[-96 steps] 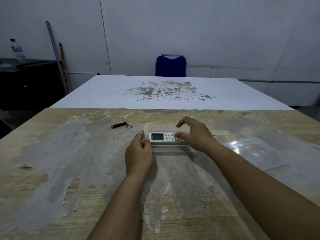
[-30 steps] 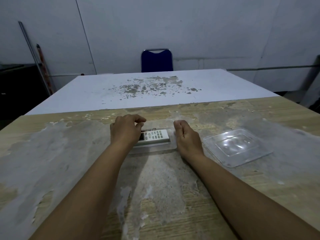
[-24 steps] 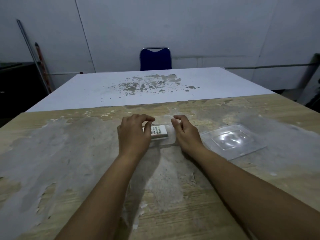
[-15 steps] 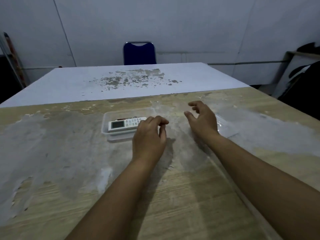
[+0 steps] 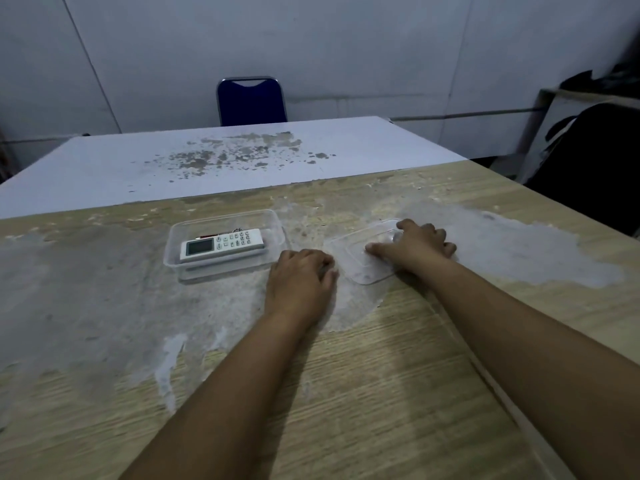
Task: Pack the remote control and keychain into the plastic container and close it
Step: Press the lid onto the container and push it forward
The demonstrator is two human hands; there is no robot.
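Right hand (image 5: 414,245) moved onto lid (image 5: 360,268); keychain (image 5: 221,233) barely visible behind remote (image 5: 221,244).

My right hand (image 5: 417,245) has left the plastic container (image 5: 225,244) and now lies on the clear lid (image 5: 360,261). My left hand (image 5: 300,280) has drawn back to the table (image 5: 381,375) between them. The keychain (image 5: 216,233), earlier loose on the table, now lies inside behind the remote control (image 5: 221,244).

Keychain (image 5: 211,234) mostly hidden behind remote (image 5: 221,244), too small to make out. Lid (image 5: 360,268) partly covered by right hand (image 5: 415,245). Left fingers (image 5: 325,268) curled under, hidden.
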